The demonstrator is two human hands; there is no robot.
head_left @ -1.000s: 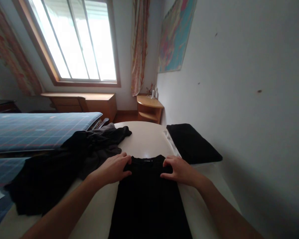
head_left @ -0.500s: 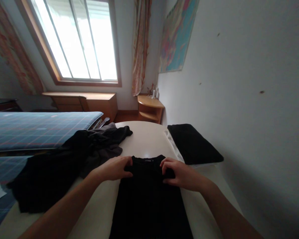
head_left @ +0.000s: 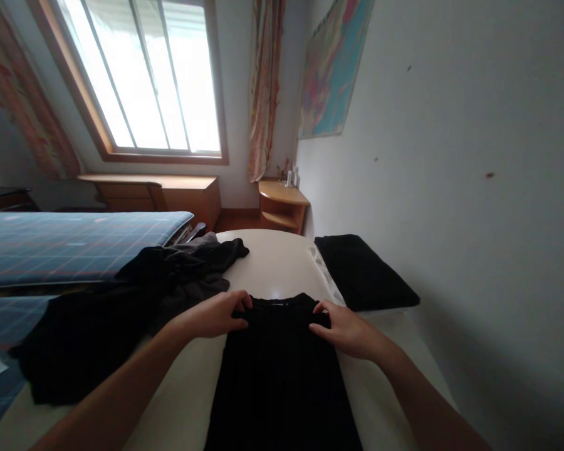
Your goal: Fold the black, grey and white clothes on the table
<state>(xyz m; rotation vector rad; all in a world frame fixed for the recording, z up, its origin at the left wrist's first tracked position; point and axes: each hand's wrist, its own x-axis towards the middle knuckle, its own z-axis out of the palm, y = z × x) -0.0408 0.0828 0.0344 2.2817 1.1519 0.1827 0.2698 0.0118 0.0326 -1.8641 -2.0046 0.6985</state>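
Note:
A black shirt [head_left: 282,376] lies in a long, narrow shape on the pale table [head_left: 272,260], its neckline at the far end with a small label inside. My left hand [head_left: 225,313] pinches the cloth at the left of the collar. On the opposite side, my right hand [head_left: 343,326] has thumb and fingers closed on the cloth at the right shoulder. The shirt's near end runs out of the bottom of the view.
Rumpled black and grey clothes [head_left: 169,275] lie along the table's left side. A folded black garment [head_left: 364,272] rests at the right, close to the white wall [head_left: 474,113]. Beyond the left edge are blue plaid mattresses [head_left: 84,241]. A wooden corner shelf [head_left: 282,193] stands behind.
My right hand has shifted slightly outward, its fingers now closer together on the shoulder cloth. My left hand has moved only a little at the collar.

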